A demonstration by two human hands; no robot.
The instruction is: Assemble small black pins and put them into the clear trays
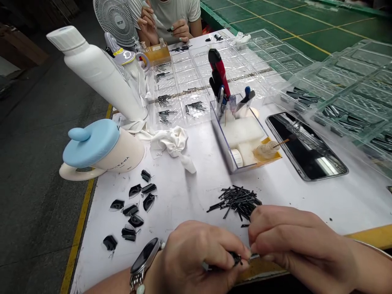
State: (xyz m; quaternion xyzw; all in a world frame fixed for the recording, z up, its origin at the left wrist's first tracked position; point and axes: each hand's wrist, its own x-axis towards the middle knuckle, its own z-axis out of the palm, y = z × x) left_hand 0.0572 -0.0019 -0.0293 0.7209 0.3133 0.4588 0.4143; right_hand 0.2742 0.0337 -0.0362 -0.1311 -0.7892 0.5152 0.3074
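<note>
Foreground: left hand [192, 255], wearing a smartwatch [145, 259] at the wrist, and right hand [295, 241] at the near edge of a white counter [183, 200], fingers [269, 237] of both hands pinched narrow on a small black part [235, 258], with a thin silver tip [253, 257] showing beside it. Just beyond the right hand's fingers, a loose pile of black slivers [237, 202]. To the left, scattered black shaped pieces [134, 208]. Middle ground: blue-lidded mug [92, 143], crumpled white cloth [168, 141], and clear box [235, 139] holding white foam blocks and red-handled pliers [219, 69]. To the right of the box, a dark glossy panel [306, 147]. Behind, a white bottle [94, 69] lying tilted, and clear compartment trays [183, 81] with black slivers in several compartments. Far end: small white fan [116, 22], and a co-worker's hands [162, 24] across the counter, each holding something thin.
</note>
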